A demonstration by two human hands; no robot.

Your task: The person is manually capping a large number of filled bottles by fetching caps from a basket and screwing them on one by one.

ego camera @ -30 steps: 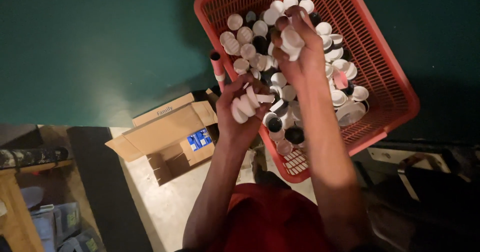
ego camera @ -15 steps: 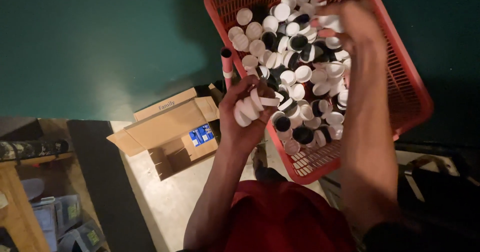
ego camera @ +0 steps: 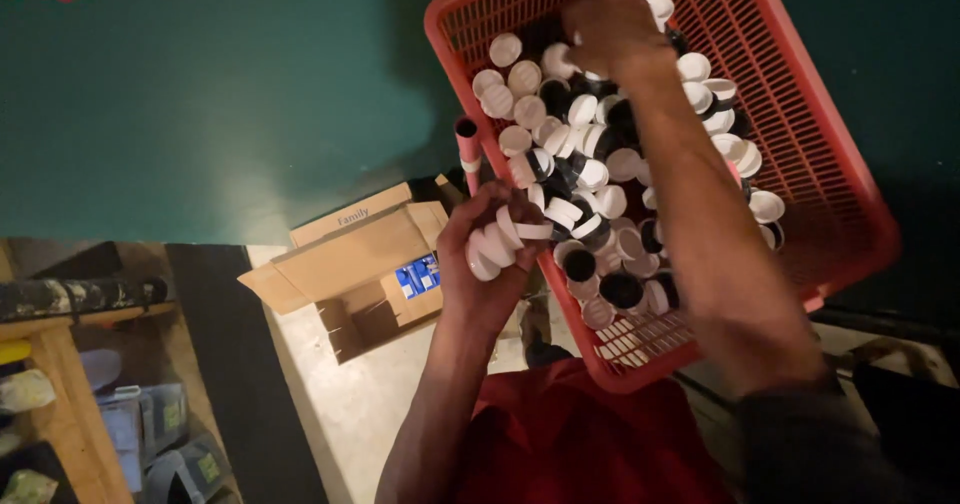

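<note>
Caps (ego camera: 590, 179) fill the red basket (ego camera: 800, 114) just past my fingertips, so I keep my left hand (ego camera: 490, 259) curled shut on a stack of white caps (ego camera: 505, 236) as the holder while my right hand (ego camera: 612, 29) digs in, fingers bent down, grip hidden.

Open brown cardboard box (ego camera: 350, 269) on the floor, flaps spread, a small blue packet (ego camera: 417, 275) inside; just beside the bench edge.

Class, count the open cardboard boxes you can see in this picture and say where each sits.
1: an open cardboard box on the floor, below the green table, left of the left hand. Others may be hidden.
</note>
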